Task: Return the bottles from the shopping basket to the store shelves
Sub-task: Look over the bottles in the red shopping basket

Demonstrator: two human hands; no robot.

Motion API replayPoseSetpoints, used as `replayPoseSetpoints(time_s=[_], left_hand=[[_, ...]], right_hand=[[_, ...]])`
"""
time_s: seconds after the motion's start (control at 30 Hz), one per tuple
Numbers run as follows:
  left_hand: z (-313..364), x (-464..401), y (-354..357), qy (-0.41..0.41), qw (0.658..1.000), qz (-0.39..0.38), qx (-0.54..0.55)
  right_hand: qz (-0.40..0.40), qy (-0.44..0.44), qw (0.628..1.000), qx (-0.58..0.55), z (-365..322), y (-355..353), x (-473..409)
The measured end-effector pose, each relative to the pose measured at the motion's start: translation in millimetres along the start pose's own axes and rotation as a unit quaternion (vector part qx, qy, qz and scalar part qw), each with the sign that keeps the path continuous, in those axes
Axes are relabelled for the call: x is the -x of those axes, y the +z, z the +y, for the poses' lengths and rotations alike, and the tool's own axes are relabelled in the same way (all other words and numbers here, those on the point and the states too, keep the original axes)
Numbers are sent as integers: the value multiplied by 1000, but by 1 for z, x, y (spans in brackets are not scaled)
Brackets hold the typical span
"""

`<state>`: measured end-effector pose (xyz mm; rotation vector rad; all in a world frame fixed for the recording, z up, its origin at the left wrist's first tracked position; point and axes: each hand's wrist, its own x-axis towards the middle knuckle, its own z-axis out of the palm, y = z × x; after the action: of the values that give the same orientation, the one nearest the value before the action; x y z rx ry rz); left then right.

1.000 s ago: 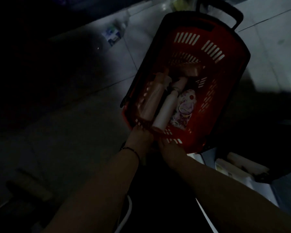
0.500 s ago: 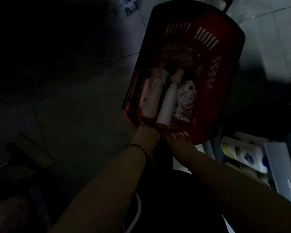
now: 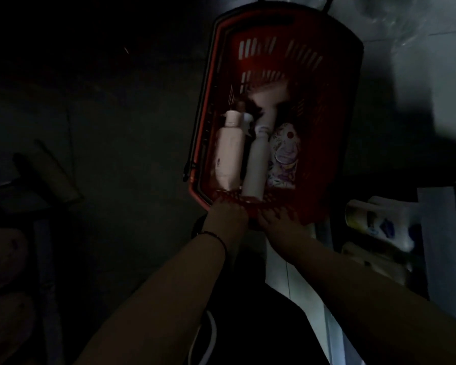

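A red shopping basket (image 3: 334,101) hangs in front of me in dim light. My left hand (image 3: 225,216) and my right hand (image 3: 275,223) both grip its near rim, fingers curled over the edge. Inside lie a pale pink bottle (image 3: 229,154), a slim white bottle (image 3: 256,164) beside it, and a floral purple pouch (image 3: 284,156) to their right. More bottles lie further back in the basket, too dark to make out.
Store shelves stand at the right with a yellow and white bottle (image 3: 374,219) lying on its side. A dark shelf unit with rounded packs (image 3: 3,259) sits at the left. Tiled floor (image 3: 419,27) shows beyond the basket.
The basket has swung from a tilt to nearly straight ahead and moved up in view. The shelf at the right has come into view. Both hands keep their hold.
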<state>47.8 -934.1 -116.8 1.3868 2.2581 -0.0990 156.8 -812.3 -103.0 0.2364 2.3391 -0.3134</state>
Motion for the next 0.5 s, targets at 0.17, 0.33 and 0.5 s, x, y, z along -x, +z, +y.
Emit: replayPoseSetpoints(time_s=[0.17, 0.33, 0.5], left_hand=[[26, 29, 12, 6, 999, -30, -14], [43, 55, 16, 29, 996, -80, 18], [56, 79, 22, 89, 992, -83, -23]], right_hand=[[119, -41, 992, -4, -8, 21, 24], [85, -13, 996, -4, -15, 59, 42], [104, 31, 994, -23, -30, 85, 59]])
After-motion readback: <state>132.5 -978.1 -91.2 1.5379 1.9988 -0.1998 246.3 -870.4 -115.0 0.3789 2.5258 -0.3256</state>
